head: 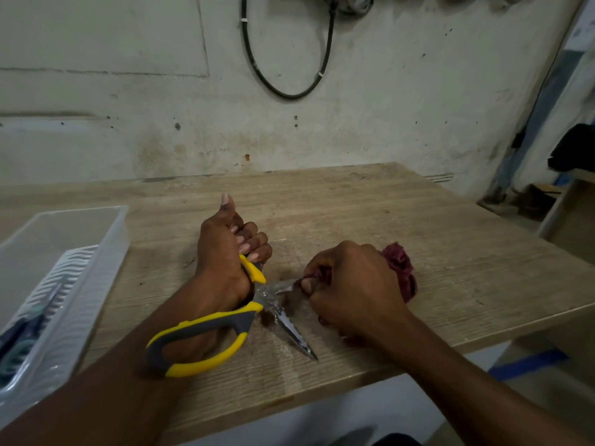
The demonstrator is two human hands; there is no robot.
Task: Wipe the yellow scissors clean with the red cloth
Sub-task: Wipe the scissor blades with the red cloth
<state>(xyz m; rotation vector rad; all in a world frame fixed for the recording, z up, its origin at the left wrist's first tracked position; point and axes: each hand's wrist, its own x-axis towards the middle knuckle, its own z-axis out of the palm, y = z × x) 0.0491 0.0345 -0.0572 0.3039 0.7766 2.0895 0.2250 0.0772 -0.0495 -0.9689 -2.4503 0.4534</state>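
The yellow scissors (206, 329), with yellow and grey handles, lie spread wide over the wooden table (370, 220). My left hand (225, 252) grips the upper handle, thumb pointing up; the lower handle loop hangs free near my forearm. One stained blade points down towards the table's front edge. The other blade runs right into the red cloth (401, 268). My right hand (347, 284) grips the bunched cloth and pinches it around that blade, hiding the tip.
A clear plastic bin (80, 252) stands at the left with a white ribbed tray and some dark items inside. The concrete wall rises behind the table, with a black cable loop (289, 91) hanging on it. The table's front edge is close below the blade.
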